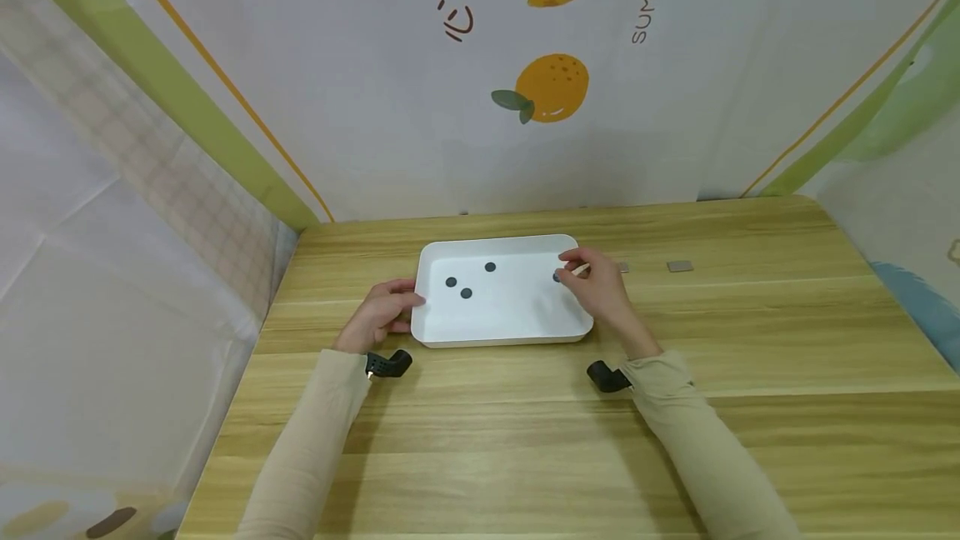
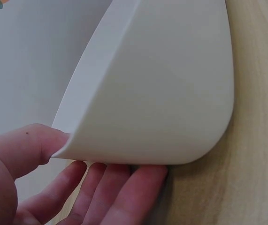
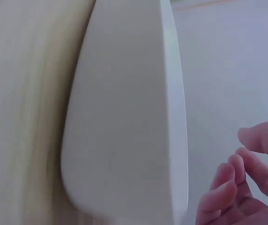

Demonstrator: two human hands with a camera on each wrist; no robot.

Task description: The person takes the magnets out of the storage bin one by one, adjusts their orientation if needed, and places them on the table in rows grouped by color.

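While one hand steadies the tray: the left hand point(image 1: 380, 309) grips the left end of the white tray point(image 1: 517, 311), with its thumb over the rim and its fingers against the outside wall.
Tray spot: it sits on the wooden bench point(image 1: 495, 448), between the two hands.
Right hand: the right hand point(image 1: 602, 286) is over the tray's right end, fingertips right by a dark disc point(image 1: 557, 277). I cannot tell if they pinch it or are just near it; the right wrist view shows no disc between them.
Other discs: three more discs point(image 1: 467, 293) lie inside the tray, toward its left side, not touching each other.
Good tray hold: a soft, steady grip should be enough. A hard squeeze might bend the thin wall, and a tug could make the discs slide.
Good disc touch: the disc looks thin, so thumb and finger should work at its edge. It would help to lift the wrist, so the sleeve point(image 1: 708, 440) does not bump the rim.
Tray feel: smooth and shiny, maybe plastic, with round corners and sloping sides.
Disc look: round, flat and dark gray, all about the same size.
Gray pieces: two flat pieces point(image 1: 679, 266) lie on the bench to the right, one partly behind the right hand. The clearer one has four straight sides.
Bench look: pale wood with long, wavy stripes.
Cloth: the white cloth point(image 1: 375, 98) behind has oranges on it and soft folds.
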